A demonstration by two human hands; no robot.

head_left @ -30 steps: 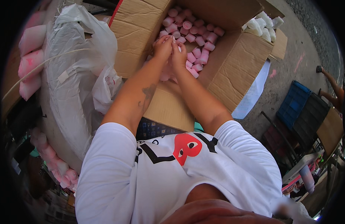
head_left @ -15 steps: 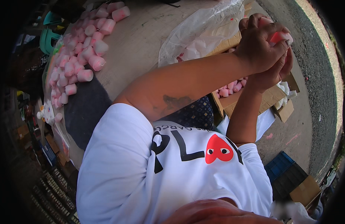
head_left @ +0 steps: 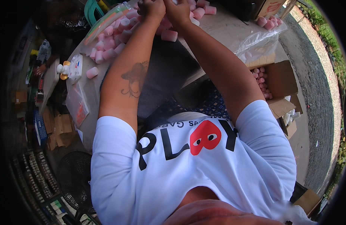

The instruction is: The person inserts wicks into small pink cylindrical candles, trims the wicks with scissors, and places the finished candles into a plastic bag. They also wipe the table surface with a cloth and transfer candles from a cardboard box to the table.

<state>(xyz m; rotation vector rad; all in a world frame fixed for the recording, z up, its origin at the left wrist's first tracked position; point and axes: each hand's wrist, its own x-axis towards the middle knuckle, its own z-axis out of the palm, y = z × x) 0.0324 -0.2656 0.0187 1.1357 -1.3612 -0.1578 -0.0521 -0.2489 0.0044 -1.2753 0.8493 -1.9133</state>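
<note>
At the upper edge, my left hand point(head_left: 152, 9) and my right hand point(head_left: 177, 12) are close together over a pile of short pink-and-white cylinders point(head_left: 124, 24). Most of the fingers are cut off by the picture's edge, so their grip does not show. A small pale patch appears by my right hand; what it is I cannot make out. One cylinder point(head_left: 169, 35) lies just below my hands at the pile's near edge. Another cylinder point(head_left: 92, 72) rests apart at the left, near a white packet point(head_left: 75, 68).
On the right, an open cardboard box point(head_left: 281, 80) holds many small pink pieces. Clear plastic sheeting point(head_left: 257, 43) lies behind it, with several cylinders point(head_left: 269, 22) beyond. A plastic bag point(head_left: 76, 101) hangs at the table's left side. A black fan point(head_left: 73, 176) stands at the lower left.
My hands have moved from above the cardboard box at the right, where they held pink cylinders, leftward to the pile. My arms, crossed before, now reach forward side by side.
</note>
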